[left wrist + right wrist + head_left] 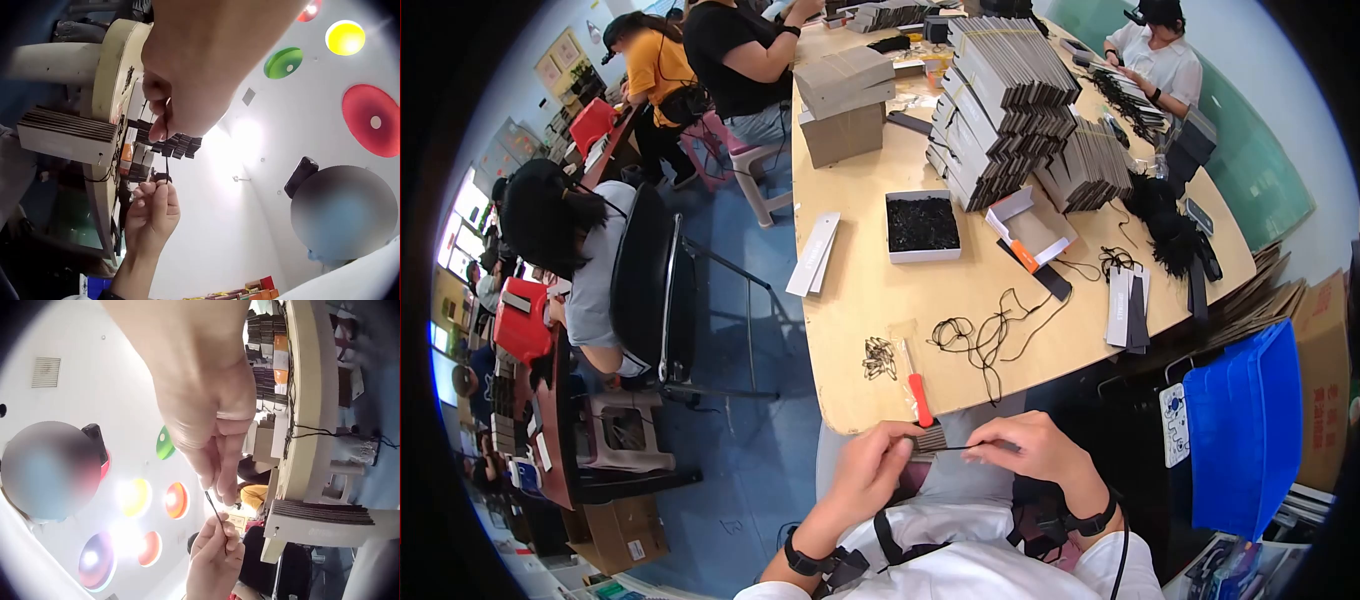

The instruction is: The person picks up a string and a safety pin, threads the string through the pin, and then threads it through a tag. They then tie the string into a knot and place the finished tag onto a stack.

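Note:
A thin black cord (945,448) is stretched between both hands, close in front of the body. My left hand (868,470) pinches one end of it with thumb and fingers. At the other end, the fingertips of my right hand (1040,447) pinch the cord. Just below the cord, a stack of grey-edged tags (932,438) stands by the lap; a small hole shows near one end of its white face (69,139). Seen from the right wrist, the cord (215,509) runs between the two sets of fingertips.
On the table (850,300) lie a red-handled tool (919,400), a heap of small pins (879,358) and tangled black cord (975,335). A white box of black pieces (923,228), tall tag stacks (1005,100) and corded tags (1128,308) stand farther back. A blue bin (1240,430) is at right.

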Demonstrator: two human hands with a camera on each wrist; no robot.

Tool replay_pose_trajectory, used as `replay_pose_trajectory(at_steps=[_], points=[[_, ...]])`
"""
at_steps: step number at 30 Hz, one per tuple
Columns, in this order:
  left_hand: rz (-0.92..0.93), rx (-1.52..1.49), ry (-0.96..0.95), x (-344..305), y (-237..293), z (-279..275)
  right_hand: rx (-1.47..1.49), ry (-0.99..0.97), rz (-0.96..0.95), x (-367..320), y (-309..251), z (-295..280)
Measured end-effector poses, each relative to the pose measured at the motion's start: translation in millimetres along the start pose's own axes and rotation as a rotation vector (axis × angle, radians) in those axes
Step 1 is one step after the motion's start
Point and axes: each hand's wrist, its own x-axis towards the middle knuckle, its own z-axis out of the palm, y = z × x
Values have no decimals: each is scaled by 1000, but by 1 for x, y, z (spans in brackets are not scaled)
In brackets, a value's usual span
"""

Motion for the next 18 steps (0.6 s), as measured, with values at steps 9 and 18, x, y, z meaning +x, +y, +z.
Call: replay_pose_trajectory(at_steps=[9, 18], points=[[-62, -46, 58, -29, -12, -9, 316, 94, 56, -17, -7, 9], [-364, -559, 197, -53, -46, 4, 261, 119, 170, -48, 9, 31]])
